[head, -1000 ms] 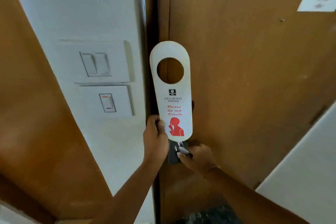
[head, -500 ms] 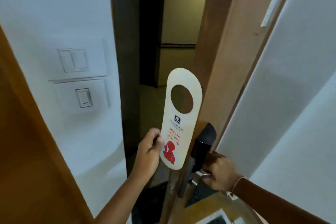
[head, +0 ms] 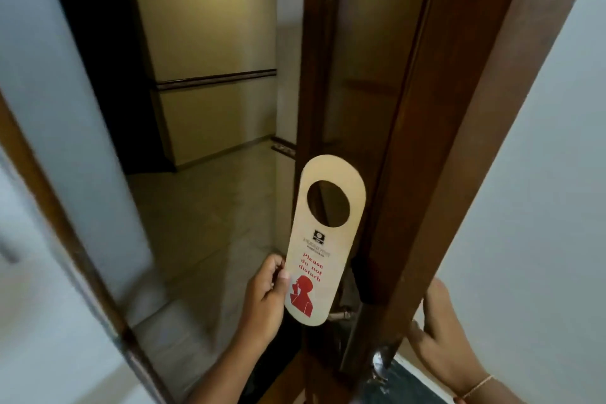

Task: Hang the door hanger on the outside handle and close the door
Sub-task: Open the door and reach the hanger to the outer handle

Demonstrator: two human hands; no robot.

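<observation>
The dark wooden door (head: pixel 423 115) stands open, and I see it almost edge-on. My left hand (head: pixel 265 298) pinches the lower left edge of a cream door hanger (head: pixel 323 249) with a round hole, red "Please do not disturb" text and a red figure. The hanger is upright in front of the door's outer side. Just behind its lower end are the black lock plate (head: pixel 359 275) and the tip of the metal outside handle (head: pixel 341 315). My right hand (head: pixel 442 334) grips the door's inner side near its edge.
The doorway opens onto a dim corridor with a tiled floor (head: pixel 203 223) and a beige wall with a dark rail (head: pixel 213 79). The wooden door frame (head: pixel 65 239) runs down the left. A white wall (head: pixel 541 174) is at the right.
The door has swung from shut to wide open. The hanger has moved through the gap toward the door's outer side. My right hand has shifted from the inside handle to the door's edge.
</observation>
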